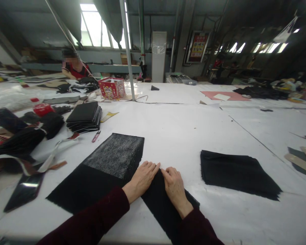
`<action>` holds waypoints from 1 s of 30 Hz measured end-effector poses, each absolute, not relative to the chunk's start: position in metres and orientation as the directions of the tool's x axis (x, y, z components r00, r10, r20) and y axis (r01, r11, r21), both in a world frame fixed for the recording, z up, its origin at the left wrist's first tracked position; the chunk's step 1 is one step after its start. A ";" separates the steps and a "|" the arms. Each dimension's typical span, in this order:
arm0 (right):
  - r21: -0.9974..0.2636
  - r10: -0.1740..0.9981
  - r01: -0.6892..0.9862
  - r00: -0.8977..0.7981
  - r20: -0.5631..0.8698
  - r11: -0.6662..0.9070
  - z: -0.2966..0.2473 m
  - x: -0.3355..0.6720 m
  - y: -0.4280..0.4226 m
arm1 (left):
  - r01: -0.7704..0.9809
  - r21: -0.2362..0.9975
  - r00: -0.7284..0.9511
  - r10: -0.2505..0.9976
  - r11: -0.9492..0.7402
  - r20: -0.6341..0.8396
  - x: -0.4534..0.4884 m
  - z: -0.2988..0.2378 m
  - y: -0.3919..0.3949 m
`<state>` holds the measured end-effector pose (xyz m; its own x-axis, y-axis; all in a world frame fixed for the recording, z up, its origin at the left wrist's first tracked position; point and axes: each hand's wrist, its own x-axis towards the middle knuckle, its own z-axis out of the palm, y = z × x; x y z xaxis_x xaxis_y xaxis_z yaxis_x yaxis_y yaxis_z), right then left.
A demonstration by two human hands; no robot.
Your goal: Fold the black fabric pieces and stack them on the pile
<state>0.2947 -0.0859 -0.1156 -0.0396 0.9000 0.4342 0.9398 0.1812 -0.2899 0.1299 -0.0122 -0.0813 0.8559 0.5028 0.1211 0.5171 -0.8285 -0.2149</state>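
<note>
A strip-like piece of black fabric (156, 204) lies on the white table in front of me. My left hand (144, 177) grips its far left corner, fingers pressed together. On the far right edge of the same fabric, my right hand (173, 187) is closed, with thumb and fingertips at the cloth. The two hands almost meet at the top edge, and the fingertips partly hide how the fabric is held. Just left of my left hand is a stack of black fabric (91, 183) with a speckled grey panel (114, 154) on its far part.
To the right lies another black fabric stack (237, 173). Thread snips (96, 136) lie near a neat black pile (84, 115). A phone-like dark slab (25, 190) and bundled cloth crowd the left. A red patterned box (112, 88) stands beside a pole (129, 51); a person (78, 68) sits beyond.
</note>
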 end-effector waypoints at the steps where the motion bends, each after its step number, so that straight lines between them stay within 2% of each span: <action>1: -0.293 0.898 0.937 -0.043 0.438 0.188 -0.116 0.296 -0.087 | 0.523 -0.206 0.853 0.508 -0.827 0.121 0.130 -0.082 -0.013; 8: -0.331 0.891 0.917 -0.053 0.450 0.222 -0.117 0.304 -0.097 | 0.509 -0.129 0.860 0.495 -0.851 0.125 0.128 -0.079 -0.015; 15: -0.349 0.899 0.911 -0.048 0.434 0.217 -0.117 0.311 -0.108 | 0.471 -0.169 0.882 0.459 -0.866 0.106 0.133 -0.078 -0.018; 30: -0.341 0.908 0.917 -0.048 0.417 0.205 -0.117 0.325 -0.135 | 0.387 -0.121 0.922 0.381 -0.914 0.067 0.143 -0.077 -0.027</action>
<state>0.3251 -0.1348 -0.1167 -0.0480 0.9077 0.4168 0.9172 0.2053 -0.3415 0.1431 -0.0271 -0.0770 0.9221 0.3811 0.0671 0.3867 -0.9142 -0.1211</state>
